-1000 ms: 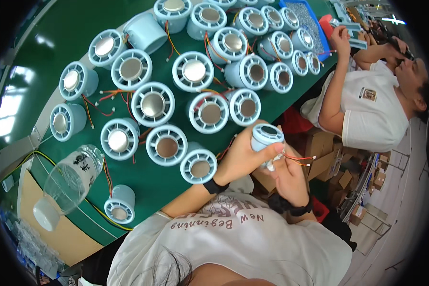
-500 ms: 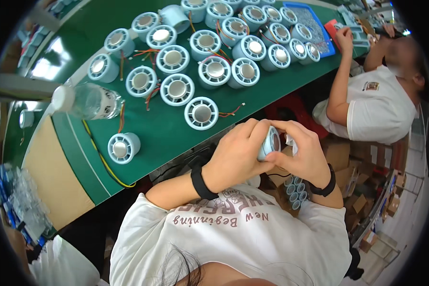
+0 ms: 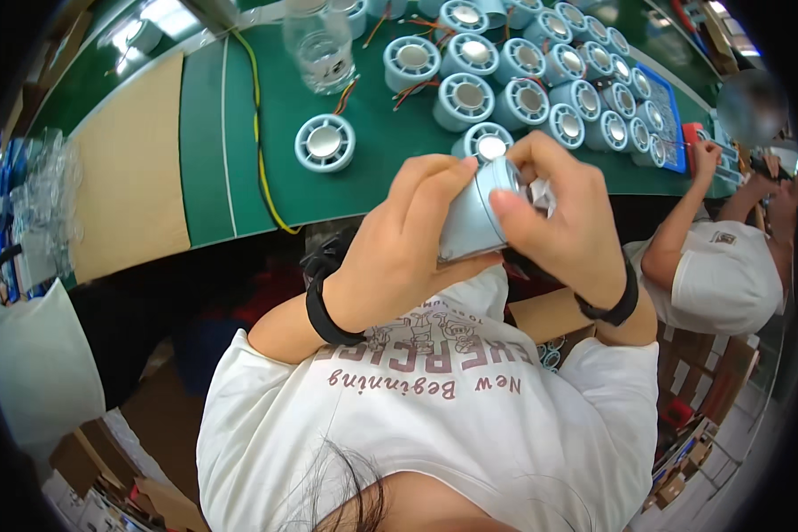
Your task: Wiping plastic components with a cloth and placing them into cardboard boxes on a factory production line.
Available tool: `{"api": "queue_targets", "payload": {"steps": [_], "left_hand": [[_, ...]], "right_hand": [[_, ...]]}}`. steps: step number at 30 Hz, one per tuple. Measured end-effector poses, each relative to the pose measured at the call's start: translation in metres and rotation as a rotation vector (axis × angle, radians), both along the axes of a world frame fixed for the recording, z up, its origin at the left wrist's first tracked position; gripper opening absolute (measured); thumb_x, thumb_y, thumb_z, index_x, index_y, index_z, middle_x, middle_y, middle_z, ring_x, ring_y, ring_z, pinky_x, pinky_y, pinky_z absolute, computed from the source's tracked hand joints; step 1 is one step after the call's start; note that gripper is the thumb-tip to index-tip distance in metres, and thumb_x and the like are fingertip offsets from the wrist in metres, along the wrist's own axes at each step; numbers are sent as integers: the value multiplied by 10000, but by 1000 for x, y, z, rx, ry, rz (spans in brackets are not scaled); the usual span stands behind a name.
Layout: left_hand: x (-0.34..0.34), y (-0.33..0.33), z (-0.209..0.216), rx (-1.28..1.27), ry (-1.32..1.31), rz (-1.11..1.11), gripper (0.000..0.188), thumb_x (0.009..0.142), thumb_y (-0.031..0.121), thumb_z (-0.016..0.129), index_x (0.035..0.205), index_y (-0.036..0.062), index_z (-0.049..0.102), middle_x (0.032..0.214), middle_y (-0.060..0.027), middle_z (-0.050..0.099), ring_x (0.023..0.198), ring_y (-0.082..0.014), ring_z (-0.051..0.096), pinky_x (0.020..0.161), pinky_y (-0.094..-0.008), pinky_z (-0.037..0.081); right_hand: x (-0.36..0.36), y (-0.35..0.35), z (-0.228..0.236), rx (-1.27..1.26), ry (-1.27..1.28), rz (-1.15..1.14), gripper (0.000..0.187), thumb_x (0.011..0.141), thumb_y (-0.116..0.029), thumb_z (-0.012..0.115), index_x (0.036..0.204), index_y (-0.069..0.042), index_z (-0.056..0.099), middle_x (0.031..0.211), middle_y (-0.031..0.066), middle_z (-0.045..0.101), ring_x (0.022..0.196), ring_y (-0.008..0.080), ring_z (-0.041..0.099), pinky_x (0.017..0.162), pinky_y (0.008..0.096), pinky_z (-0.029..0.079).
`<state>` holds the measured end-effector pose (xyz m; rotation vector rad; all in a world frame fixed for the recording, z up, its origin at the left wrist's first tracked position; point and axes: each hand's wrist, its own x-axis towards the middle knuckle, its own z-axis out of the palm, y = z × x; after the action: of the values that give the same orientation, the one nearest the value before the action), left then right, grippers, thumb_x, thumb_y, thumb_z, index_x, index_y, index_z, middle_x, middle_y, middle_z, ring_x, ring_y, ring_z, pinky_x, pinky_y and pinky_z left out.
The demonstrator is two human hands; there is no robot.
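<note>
We see both hands raised above the near edge of the table [image 3: 239, 177], sharing one pale blue cylindrical fan housing [image 3: 470, 222]. Its wall looks smooth and matte, and its round end tilts up and away from us. The left hand [image 3: 399, 248] wraps the housing from the left and below, fingers curled over its top. The right hand [image 3: 563, 226] closes on the far end, thumb pressed on the side wall, fingertips at the rim. Each wrist carries a black band.

The table has a flat green mat and a tan panel at its left. A yellow cable [image 3: 259, 133] runs across the mat to the near edge. One similar round housing [image 3: 324, 142] lies alone, face up, with a metallic disc at its centre; bare mat surrounds it. Many more housings [image 3: 541, 80] crowd the far right, some trailing red and orange wires. A clear plastic bottle [image 3: 321, 44] stands behind. To the right, another person's hand [image 3: 706, 158] works at the table edge.
</note>
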<state>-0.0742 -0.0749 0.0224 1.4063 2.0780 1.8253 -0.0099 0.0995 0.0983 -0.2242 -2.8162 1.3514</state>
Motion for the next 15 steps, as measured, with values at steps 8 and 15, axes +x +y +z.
{"api": "queue_targets", "payload": {"steps": [8, 15], "left_hand": [[6, -56, -8, -171, -36, 409, 719, 629, 72, 842, 1247, -8, 484, 1146, -157, 521, 902, -262, 582, 709, -334, 532], [-30, -114, -15, -294, 55, 887, 734, 647, 53, 821, 1303, 89, 496, 1159, -137, 552, 1023, -260, 565, 873, -392, 461]], "right_hand": [[-43, -2, 1, -198, 124, -47, 433, 824, -400, 646, 918, 21, 608, 751, 84, 632, 672, 125, 578, 632, 267, 472], [-79, -8, -17, -11, 118, 65, 511, 826, -457, 640, 958, 36, 634, 767, 106, 641, 673, 152, 606, 607, 277, 464]]}}
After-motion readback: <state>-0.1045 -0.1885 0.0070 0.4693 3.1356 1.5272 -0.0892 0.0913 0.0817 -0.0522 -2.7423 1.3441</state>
